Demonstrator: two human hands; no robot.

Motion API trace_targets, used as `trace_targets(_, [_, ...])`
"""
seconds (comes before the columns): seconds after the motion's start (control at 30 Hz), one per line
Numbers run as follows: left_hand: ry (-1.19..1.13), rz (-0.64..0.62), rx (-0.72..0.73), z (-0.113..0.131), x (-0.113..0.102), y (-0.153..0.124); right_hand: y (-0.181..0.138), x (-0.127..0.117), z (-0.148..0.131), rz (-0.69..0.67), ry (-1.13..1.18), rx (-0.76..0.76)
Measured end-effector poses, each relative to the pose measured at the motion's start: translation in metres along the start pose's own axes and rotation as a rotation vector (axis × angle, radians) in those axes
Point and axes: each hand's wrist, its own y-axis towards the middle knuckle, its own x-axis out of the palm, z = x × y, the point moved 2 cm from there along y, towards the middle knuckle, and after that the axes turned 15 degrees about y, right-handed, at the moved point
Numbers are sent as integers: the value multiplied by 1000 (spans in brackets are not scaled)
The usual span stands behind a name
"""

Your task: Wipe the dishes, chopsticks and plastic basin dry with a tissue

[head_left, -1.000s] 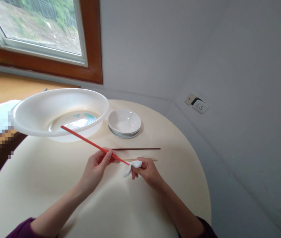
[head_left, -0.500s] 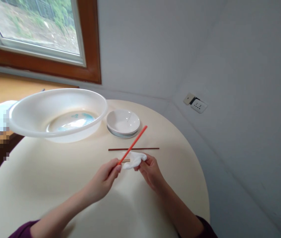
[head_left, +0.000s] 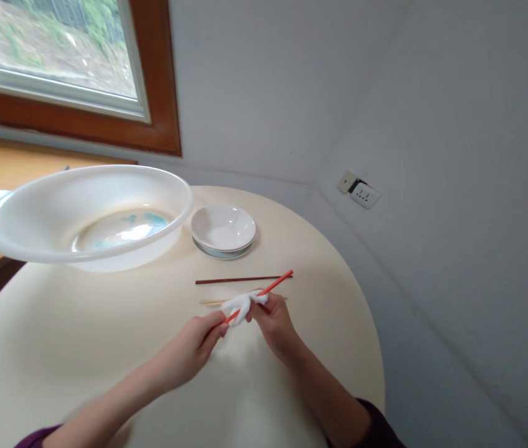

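Note:
My left hand (head_left: 205, 339) grips one end of an orange-red chopstick (head_left: 278, 282), which slants up to the right. A white cloth (head_left: 241, 305) is folded around the middle of this stick. My right hand (head_left: 270, 317) pinches the cloth against it, and the far tip pokes out beyond. Just behind my hands a pale wooden chopstick (head_left: 210, 302) lies on the table, partly covered by the cloth and my right hand. A dark red-brown chopstick (head_left: 236, 280) rests farther back, crossed in view by the orange-red tip.
A large translucent plastic basin (head_left: 93, 256) stands at the table's back left. Beside it is a small stack of white dishes (head_left: 223, 228). The round cream table (head_left: 189, 410) curves near the wall on the right, where sockets (head_left: 365, 194) are mounted. A window (head_left: 68, 56) is at upper left.
The orange-red chopstick has tipped lower to the right. My right hand has brought the cloth onto it and wrapped it around. The whole view has shifted slightly.

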Motion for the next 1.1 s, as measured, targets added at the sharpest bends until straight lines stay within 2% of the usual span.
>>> trace_targets(0.23, [53,-33,-71,-3,-1,1,12,-31,-14,209,229,-81])
trace_targets(0.43, [71,-23,-77,-4,1,1,15,-42,-19,288,219,-161])
trace_targets(0.57, [73,-27,-86,-5,1,2,15,-49,-19,343,77,-256])
trace_targets(0.77, [32,-17,-88,-5,1,2,4,-43,-32,394,-342,-457])
trace_targets(0.87, [-11,-17,-78,-4,2,0,0,-40,-36,412,-401,-543])
trace_targets(0.97, [-88,-18,-76,-3,3,-2,2,-44,-34,459,-335,-527])
trace_targets(1.1, [-329,-13,-25,1,-2,-4,11,-53,-26,524,-58,-443])
